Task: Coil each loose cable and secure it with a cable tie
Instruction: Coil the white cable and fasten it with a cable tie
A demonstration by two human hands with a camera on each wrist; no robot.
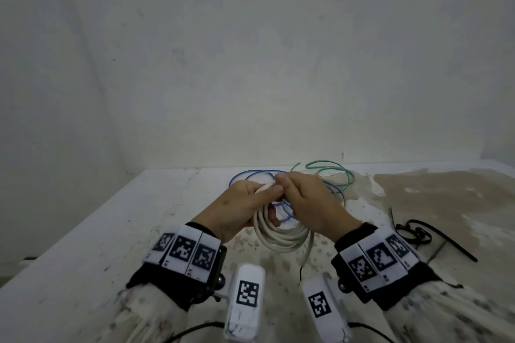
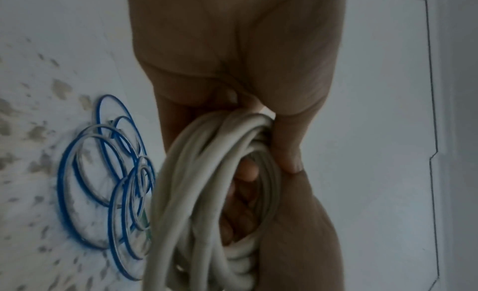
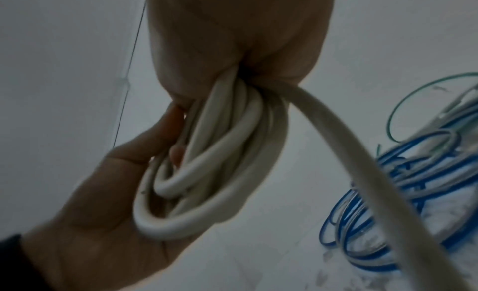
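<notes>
A thick white cable (image 1: 281, 239) is wound into a coil of several loops and held above the table. My left hand (image 1: 248, 203) grips the coil's left side, fingers through the loops and thumb on top. My right hand (image 1: 303, 198) pinches the top of the coil beside it. In the right wrist view my right hand (image 3: 232, 39) clasps the bunched loops (image 3: 220, 162), and a loose tail (image 3: 362, 172) runs out from it. In the left wrist view the coil (image 2: 207, 172) hangs from my left hand (image 2: 232, 50). Black cable ties (image 1: 418, 234) lie on the table to the right.
A thin blue cable (image 1: 250, 174) lies in loose loops on the table behind my hands, with a green cable (image 1: 334, 167) further back right. The worn white table (image 1: 111, 231) meets a plain wall at its far edge.
</notes>
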